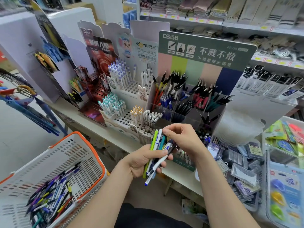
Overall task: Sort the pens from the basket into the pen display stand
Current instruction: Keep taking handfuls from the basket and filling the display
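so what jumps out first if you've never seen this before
Dead centre, the left hand grips a bundle of pens while the right hand pinches at its top. Lower left sits a white basket with an orange rim, holding loose pens; behind the hands stands the green-headed pen display stand.

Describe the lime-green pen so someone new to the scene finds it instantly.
Start at the left hand, bottom centre, gripping a bundle of pens. The lime-green pen lies along the bundle's left edge: the only lime barrel among white, blue and teal ones.
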The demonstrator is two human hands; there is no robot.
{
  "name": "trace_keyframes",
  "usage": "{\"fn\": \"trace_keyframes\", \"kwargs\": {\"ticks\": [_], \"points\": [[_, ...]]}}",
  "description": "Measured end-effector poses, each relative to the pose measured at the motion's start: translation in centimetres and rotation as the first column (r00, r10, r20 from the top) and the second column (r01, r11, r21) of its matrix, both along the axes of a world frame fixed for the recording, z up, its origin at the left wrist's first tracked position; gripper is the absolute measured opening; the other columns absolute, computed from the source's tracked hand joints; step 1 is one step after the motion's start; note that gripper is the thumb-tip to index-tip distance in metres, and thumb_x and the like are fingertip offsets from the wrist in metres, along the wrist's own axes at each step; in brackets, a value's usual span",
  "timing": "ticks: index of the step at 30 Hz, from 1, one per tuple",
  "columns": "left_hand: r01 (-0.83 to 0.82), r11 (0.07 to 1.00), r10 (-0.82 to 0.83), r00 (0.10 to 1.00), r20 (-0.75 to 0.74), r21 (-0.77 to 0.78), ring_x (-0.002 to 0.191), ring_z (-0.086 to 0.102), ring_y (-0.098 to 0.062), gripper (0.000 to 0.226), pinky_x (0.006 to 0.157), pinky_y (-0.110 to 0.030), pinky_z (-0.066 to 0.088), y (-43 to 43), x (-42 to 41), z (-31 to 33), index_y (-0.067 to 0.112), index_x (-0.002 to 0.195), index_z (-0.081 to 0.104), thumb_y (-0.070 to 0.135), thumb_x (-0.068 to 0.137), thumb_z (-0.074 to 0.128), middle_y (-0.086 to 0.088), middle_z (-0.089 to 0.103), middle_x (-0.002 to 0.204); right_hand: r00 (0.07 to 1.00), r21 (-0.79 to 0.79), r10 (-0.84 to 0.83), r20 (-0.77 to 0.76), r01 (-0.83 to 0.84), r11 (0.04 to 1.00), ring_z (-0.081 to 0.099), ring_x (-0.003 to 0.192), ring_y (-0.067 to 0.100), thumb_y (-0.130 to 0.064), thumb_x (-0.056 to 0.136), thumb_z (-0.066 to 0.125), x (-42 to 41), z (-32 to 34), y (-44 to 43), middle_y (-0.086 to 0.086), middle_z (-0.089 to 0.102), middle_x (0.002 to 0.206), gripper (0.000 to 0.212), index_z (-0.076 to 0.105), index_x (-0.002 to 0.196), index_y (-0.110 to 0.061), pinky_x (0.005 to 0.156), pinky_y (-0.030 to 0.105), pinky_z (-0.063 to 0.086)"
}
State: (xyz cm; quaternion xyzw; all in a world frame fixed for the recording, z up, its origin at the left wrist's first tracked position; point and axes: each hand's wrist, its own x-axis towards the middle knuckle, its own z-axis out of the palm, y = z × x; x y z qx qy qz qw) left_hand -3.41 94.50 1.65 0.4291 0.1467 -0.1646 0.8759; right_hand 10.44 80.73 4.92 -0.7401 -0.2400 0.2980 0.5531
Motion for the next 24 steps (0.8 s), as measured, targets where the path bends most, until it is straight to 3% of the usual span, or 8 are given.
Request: {"fn": "trace_keyframes", "kwargs": {"ticks": [4,7,9,12,16,18,20,24], "points": [[0.001,0.999,0.000,1.000,-0.003,0.034,0.074,0.063,-0.014,0.029,0.056,-0.024,0.054,0.7,-0.1,-0.3,0.006,0.130,0.065,0.013,0.102,0.069,-0.013,0.070,0.108,0.980,0.043,-0.191,0.051,0.189,0.981,0.073,0.086,0.015,-0.024,0.106,0.066,0.3,-0.4,1.2,0.000,0.079,0.092,0.013,0.076,0.100,-0.019,0.071,0.028,0.062],[-0.046,0.995,0.048,0.999,-0.025,0.084,0.073,0.064,-0.016,0.031,0.056,-0.026,0.054,0.9,0.0,-0.7,0.004,0.128,0.064,0.013,0.099,0.072,-0.013,0.071,0.107,0.887,0.214,-0.447,0.116,0.418,0.883,0.074,0.082,0.018,-0.026,0.112,0.053,0.6,0.3,1.3,-0.004,0.078,0.093,0.014,0.063,0.109,-0.017,0.075,0.043,0.064],[-0.158,0.982,0.164,0.985,-0.054,0.100,0.071,0.063,-0.017,0.025,0.055,-0.027,0.054,0.8,0.4,-0.9,0.005,0.118,0.068,0.014,0.095,0.074,-0.012,0.072,0.103,0.821,0.357,-0.523,0.231,0.429,0.830,0.071,0.073,0.014,-0.024,0.113,0.051,0.3,0.9,0.9,-0.004,0.076,0.093,0.012,0.057,0.110,-0.013,0.066,0.037,0.060],[-0.349,0.934,0.355,0.931,-0.087,0.077,0.069,0.064,-0.017,0.021,0.053,-0.028,0.053,0.8,1.6,-1.4,0.003,0.108,0.074,0.016,0.092,0.075,-0.013,0.072,0.099,0.769,0.301,-0.338,0.543,0.197,0.933,0.060,0.057,0.011,-0.023,0.109,0.061,-0.7,1.2,0.1,-0.001,0.073,0.087,0.010,0.057,0.105,-0.014,0.049,0.028,0.046],[-0.469,0.883,0.468,0.876,-0.116,0.021,0.072,0.069,-0.019,0.026,0.060,-0.030,0.058,1.2,2.8,-1.5,0.001,0.111,0.072,0.025,0.099,0.071,-0.011,0.071,0.088,0.585,-0.001,0.024,0.811,-0.040,0.999,0.069,0.068,0.018,-0.022,0.096,0.072,-3.4,-0.6,0.6,-0.005,0.072,0.080,0.010,0.062,0.093,-0.022,0.060,0.041,0.057],[-0.503,0.862,0.493,0.860,-0.133,-0.055,0.093,0.072,-0.023,0.038,0.079,-0.035,0.063,1.5,3.1,-1.8,0.002,0.120,0.072,0.035,0.101,0.069,-0.012,0.073,0.104,0.512,-0.079,0.115,0.852,-0.091,0.993,0.067,0.070,0.022,-0.028,0.088,0.069,-4.6,-0.9,1.0,-0.006,0.068,0.075,0.007,0.066,0.084,-0.024,0.061,0.043,0.056],[-0.505,0.855,0.491,0.861,-0.129,-0.115,0.104,0.069,-0.024,0.045,0.093,-0.037,0.061,1.8,3.2,-2.1,0.004,0.123,0.072,0.041,0.097,0.075,-0.012,0.070,0.113,0.516,-0.117,0.173,0.839,-0.139,0.983,0.067,0.081,0.019,-0.034,0.085,0.069,-5.0,-0.8,1.0,-0.008,0.068,0.076,0.010,0.070,0.079,-0.026,0.070,0.041,0.055],[-0.394,0.919,0.391,0.917,-0.084,-0.028,0.077,0.070,-0.020,0.040,0.065,-0.031,0.060,1.5,2.4,-1.6,0.002,0.117,0.070,0.031,0.091,0.082,-0.012,0.071,0.096,0.609,-0.085,0.096,0.787,-0.046,0.995,0.060,0.087,0.012,-0.048,0.090,0.069,-4.5,0.0,0.7,-0.015,0.069,0.079,0.020,0.076,0.082,-0.031,0.083,0.038,0.047]]}}
